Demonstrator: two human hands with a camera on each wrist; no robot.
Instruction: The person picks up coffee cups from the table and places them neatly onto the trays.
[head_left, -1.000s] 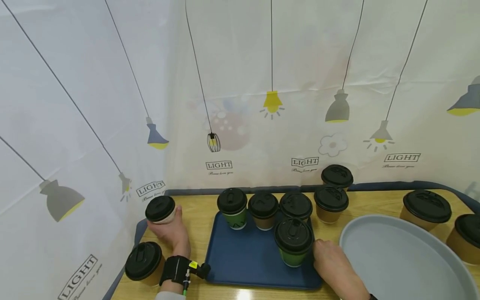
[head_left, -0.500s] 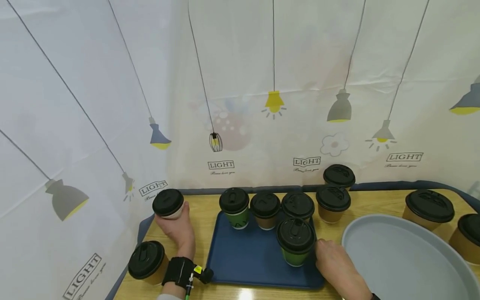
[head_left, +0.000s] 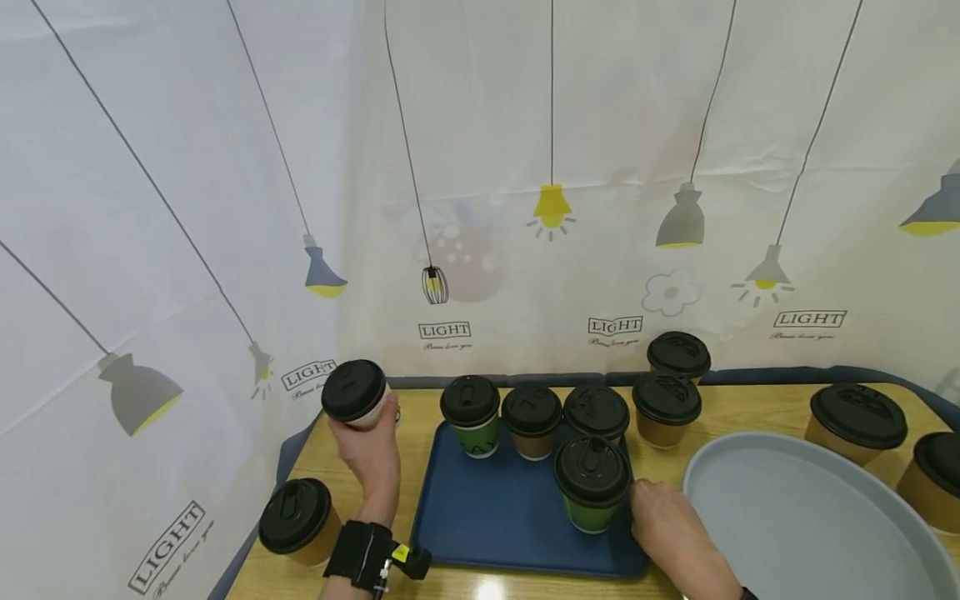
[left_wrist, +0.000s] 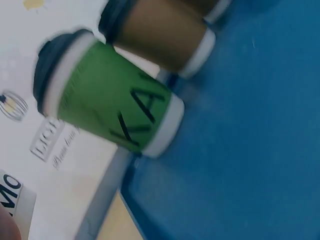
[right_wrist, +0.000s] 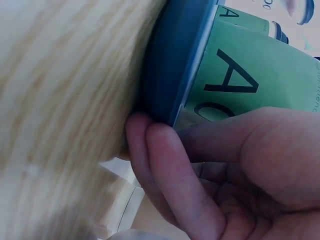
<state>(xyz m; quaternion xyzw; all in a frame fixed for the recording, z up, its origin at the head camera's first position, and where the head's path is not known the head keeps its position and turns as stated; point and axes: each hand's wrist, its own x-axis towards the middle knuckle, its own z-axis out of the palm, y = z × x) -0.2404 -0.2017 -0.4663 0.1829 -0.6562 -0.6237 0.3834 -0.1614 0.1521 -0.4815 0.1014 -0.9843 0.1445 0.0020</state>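
Observation:
My left hand grips a lidded paper coffee cup, white with a black lid, raised left of the blue tray. In the left wrist view, only a fingertip and a lettered strip of that cup show at the lower left corner. My right hand holds the tray's right rim, its fingertips against the edge in the right wrist view. On the tray stand a green cup, a brown cup, another lidded cup and a nearer green cup.
A brown cup stands at the table's left edge. Two more cups, one nearer and one behind, stand past the tray's far right corner. A grey oval tray lies on the right, with two brown cups beside it.
My left hand has lifted the cup and carried it rightward, towards the blue tray. My right hand stays at the tray's right rim.

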